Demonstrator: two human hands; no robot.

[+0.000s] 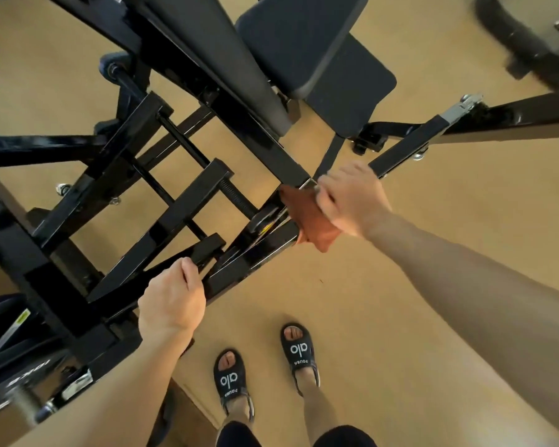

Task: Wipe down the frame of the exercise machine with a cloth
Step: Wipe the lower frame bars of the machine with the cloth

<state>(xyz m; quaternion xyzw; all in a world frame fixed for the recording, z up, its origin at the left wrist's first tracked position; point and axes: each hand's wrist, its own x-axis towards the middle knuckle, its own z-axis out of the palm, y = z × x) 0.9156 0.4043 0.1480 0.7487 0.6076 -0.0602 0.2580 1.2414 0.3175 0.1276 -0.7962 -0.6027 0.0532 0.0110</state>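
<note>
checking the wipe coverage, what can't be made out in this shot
Head view only:
- Frame under the cloth: covered by cloth and right hand.
- Bar inside the left hand: hidden by its fingers.
- Equipment top right: blurred, cut off by the edge.
- Label bottom left: blurred, unreadable.

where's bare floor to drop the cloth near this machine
Bare tan floor lies right of the black sandals, below the right hand pressing the rust-orange cloth. Crowded left: black steel frame bars, where the left hand grips one.
</note>
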